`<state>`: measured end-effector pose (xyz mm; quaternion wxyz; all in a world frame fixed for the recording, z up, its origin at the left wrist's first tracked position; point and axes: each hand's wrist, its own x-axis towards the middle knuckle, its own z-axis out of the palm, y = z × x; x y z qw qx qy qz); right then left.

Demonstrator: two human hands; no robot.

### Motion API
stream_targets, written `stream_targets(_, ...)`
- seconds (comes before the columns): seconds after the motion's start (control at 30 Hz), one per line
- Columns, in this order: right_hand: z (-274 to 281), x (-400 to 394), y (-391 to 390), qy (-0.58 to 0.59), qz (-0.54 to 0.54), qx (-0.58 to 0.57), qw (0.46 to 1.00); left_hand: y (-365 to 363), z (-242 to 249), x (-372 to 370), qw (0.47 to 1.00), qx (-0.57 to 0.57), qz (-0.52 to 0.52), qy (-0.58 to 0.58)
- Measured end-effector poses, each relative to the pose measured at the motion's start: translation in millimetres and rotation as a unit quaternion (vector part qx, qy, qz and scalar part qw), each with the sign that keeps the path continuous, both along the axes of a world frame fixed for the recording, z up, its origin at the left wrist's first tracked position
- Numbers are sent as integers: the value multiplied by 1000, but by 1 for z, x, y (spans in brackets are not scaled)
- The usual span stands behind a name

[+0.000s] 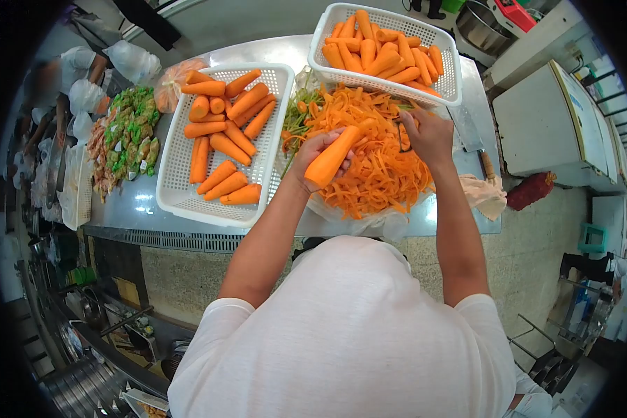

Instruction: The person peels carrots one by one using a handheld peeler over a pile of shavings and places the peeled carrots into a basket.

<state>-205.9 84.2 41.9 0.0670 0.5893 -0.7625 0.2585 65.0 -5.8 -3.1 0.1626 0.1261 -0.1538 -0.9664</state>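
Observation:
My left hand [313,152] is wrapped round a thick peeled carrot [333,157], its wide end pointing toward me. My right hand [430,134] is closed on a peeler [403,138] just right of the carrot; only part of its dark frame shows. Beneath both hands spreads a big heap of carrot peelings [390,177] on clear plastic. Green carrot tops [296,120] stick out at the heap's left. To the left, a white perforated basket [171,184] contains several carrots [230,146]. Beyond the heap, a second white basket [455,76] is piled with carrots [383,52].
A cleaver [469,129] with a wooden handle lies at the metal table's right side, near a pale cloth [485,196]. Green-and-orange packed bundles [129,129] cover the table's left end. A person [76,66] stands at far left. A dark red sack [529,192] rests beyond the right edge.

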Motion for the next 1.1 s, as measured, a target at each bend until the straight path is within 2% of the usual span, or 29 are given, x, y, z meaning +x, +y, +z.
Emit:
stream_targets(0.03,-1,2,9,-53,-5,3,999,0,-1,-3,1000,-1,3,2)
stream_targets(0.07,-2,6,18,-50,-1,2,999,-1,-2,-9,996,-42,19,-75)
stream_targets(0.1,-4,11,28,-97,-20,8,995,-1,-2,-16,984,-81,36,-152)
stream_targets(0.13,-5,14,35,-144,-39,14,989,-5,3,-25,981,-105,29,-158)
stream_targets(0.17,-7,16,40,-143,-33,16,989,-12,8,-38,981,-103,35,-158)
stream_targets(0.23,-13,18,50,-184,-71,69,978,-28,23,-66,974,-81,155,-143)
stream_targets(0.3,-20,16,56,-206,-75,50,974,-36,58,-93,937,-125,289,-151)
stream_targets(0.37,-24,12,63,-230,-76,32,970,-39,80,-103,936,-138,294,-135)
stream_targets(0.43,-27,12,70,-299,-109,-24,948,-43,80,-86,932,-153,302,-127)
stream_targets(0.5,-31,8,78,-341,-90,-62,934,-40,70,-58,909,-322,217,-151)
stream_targets(0.6,-25,3,91,-365,-104,-44,924,-42,38,20,708,-588,208,-330)
stream_targets(0.67,-20,-1,98,-378,-107,-29,919,-46,24,82,630,-601,232,-434)
stream_targets(0.73,-21,-2,99,-391,-110,-24,914,-49,19,146,467,-687,138,-539)
stream_targets(0.8,-28,-5,94,-394,-98,-18,914,-53,-7,193,404,-702,-42,-585)
stream_targets(0.83,-31,-4,93,-396,-89,-11,914,-46,-12,201,405,-700,-42,-587)
stream_targets(0.9,-38,3,82,-376,-75,-23,923,-33,-19,210,258,-772,-142,-564)
stream_targets(0.93,-37,9,77,-357,-67,-34,931,-36,-19,212,259,-773,-143,-561)
stream_targets(1.0,-30,21,66,-352,-64,-28,933,-43,-18,213,203,-759,-224,-577)
stream_targets(1.1,-15,37,54,-343,-62,-26,937,-55,-2,212,206,-757,-206,-585)
